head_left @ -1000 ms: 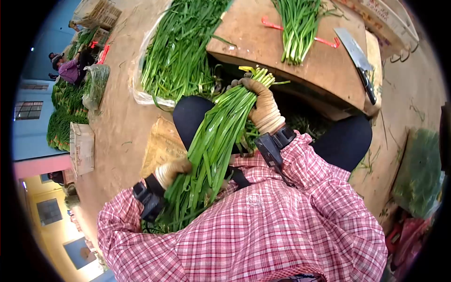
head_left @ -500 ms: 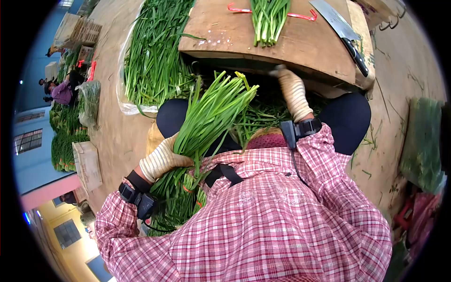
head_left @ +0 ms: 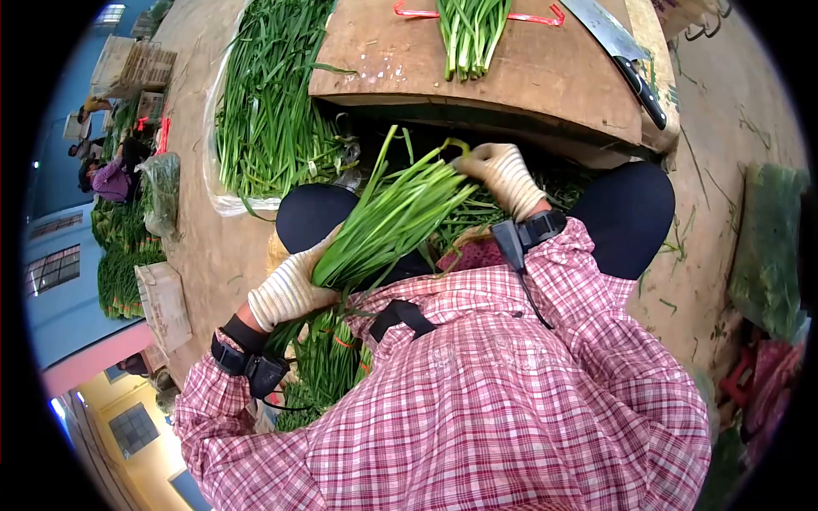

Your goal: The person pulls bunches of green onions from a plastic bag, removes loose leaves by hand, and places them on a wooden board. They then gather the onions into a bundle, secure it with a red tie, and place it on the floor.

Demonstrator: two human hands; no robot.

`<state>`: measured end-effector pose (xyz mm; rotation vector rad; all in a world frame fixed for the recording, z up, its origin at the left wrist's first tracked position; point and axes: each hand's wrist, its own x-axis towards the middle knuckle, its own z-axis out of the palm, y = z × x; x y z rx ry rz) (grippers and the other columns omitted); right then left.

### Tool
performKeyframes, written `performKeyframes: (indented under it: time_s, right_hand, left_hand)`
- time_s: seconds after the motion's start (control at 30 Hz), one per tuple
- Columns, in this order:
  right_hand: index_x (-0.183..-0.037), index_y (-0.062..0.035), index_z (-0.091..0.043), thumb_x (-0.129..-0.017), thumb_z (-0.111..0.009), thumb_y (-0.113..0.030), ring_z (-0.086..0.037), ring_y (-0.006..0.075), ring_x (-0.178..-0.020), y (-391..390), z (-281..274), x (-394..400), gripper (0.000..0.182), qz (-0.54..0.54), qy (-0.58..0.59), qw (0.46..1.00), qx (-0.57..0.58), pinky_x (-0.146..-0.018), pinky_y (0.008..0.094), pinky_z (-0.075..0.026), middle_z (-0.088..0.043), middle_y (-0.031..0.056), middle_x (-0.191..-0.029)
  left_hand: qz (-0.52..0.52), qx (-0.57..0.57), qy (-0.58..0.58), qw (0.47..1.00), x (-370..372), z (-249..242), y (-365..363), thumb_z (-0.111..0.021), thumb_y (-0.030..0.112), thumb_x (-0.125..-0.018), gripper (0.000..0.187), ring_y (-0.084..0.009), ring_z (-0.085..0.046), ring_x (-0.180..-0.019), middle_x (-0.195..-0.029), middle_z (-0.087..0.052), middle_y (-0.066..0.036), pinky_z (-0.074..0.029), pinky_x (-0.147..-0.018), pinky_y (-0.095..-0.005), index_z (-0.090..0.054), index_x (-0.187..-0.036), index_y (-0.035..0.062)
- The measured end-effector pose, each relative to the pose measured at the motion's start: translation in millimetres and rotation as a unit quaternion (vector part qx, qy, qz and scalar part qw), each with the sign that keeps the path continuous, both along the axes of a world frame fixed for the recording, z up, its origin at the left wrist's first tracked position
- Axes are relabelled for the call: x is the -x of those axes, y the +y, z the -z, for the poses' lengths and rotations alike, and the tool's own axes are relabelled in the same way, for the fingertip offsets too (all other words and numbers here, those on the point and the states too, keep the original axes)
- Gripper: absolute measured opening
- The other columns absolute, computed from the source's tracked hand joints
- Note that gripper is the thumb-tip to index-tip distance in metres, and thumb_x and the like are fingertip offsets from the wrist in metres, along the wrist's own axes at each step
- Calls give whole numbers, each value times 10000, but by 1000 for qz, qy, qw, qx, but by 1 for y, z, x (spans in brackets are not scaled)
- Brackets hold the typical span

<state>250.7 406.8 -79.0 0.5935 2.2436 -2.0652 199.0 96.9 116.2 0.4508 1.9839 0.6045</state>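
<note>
My left hand (head_left: 294,289), in a striped, off-white glove, is wrapped round a loose bunch of garlic chives (head_left: 396,221) above my lap. The bunch slants up to the right, with its pale stem ends by my right hand (head_left: 504,177). That hand, gloved too, has its fingers pinched at a yellowish chive leaf (head_left: 457,143) sticking out of the bunch; the fingertips are partly hidden. On the wooden board (head_left: 388,64) in front, a smaller bunch of chives (head_left: 473,38) lies across a red tie (head_left: 521,17). A cleaver (head_left: 626,68) with a black handle rests at the board's right.
A big heap of chives (head_left: 273,111) lies on clear plastic at the left front. Tied bunches (head_left: 328,362) sit beside my left hip. Loose leaves are scattered under the board and on the floor (head_left: 699,281). Farther left, people (head_left: 111,179) sit near more piled greens.
My right hand has come down and left from the board's edge to the stem ends, its fingers closing at the yellowish leaf. The bunch in my left hand has tilted flatter.
</note>
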Motion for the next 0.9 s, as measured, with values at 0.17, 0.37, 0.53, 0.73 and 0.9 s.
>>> performKeyframes:
  time_s: [0.17, 0.37, 0.53, 0.73, 0.9]
  right_hand:
    - [-1147, 75, -617, -840, -663, -459, -633, 312, -1017, 38, 12, 2, 617, 41, -41, 994, -97, -904, 377, -482, -643, 249, -1120]
    - [-1091, -11, -662, -870, -666, -243, -602, 165, -752, -11, -39, 16, 321, -225, 108, 965, 78, -723, 318, -499, -679, 85, -835]
    - [-1040, -4, -676, -833, -683, -295, -668, 347, -906, 35, 11, 14, 358, -34, -44, 927, -370, -807, 404, -524, -679, 227, -972]
    - [-1169, -20, -648, -845, -686, -318, -556, 291, -1183, 21, -30, 20, 442, -199, 155, 958, -134, -998, 371, -420, -577, 223, -1276]
    - [-961, 15, -701, -797, -727, -143, -685, 210, -758, -10, -42, 24, 230, -220, 48, 974, -36, -724, 314, -532, -717, 129, -817]
  left_hand:
    - [80, 15, 44, 996, 5, -15, 3, -673, 37, -754, 897, -164, -598, -1073, -1186, -645, -120, -465, -945, -307, -224, -1525, 135]
    - [247, 77, 147, 955, 14, -20, 27, -627, 5, -742, 849, -412, -627, -903, -1071, -635, -233, -522, -743, -412, -299, -1494, 223]
    - [228, 81, 168, 956, 18, -34, 16, -623, -17, -762, 804, -385, -641, -940, -1071, -648, -206, -524, -769, -383, -334, -1481, 193]
    - [288, 107, 265, 914, 23, -34, 13, -626, 3, -746, 863, -386, -622, -791, -883, -628, -165, -507, -690, -442, -295, -1494, 279]
    - [274, 67, 225, 933, 26, -27, 17, -608, -15, -738, 849, -391, -630, -847, -951, -647, -181, -512, -705, -430, -321, -1485, 265]
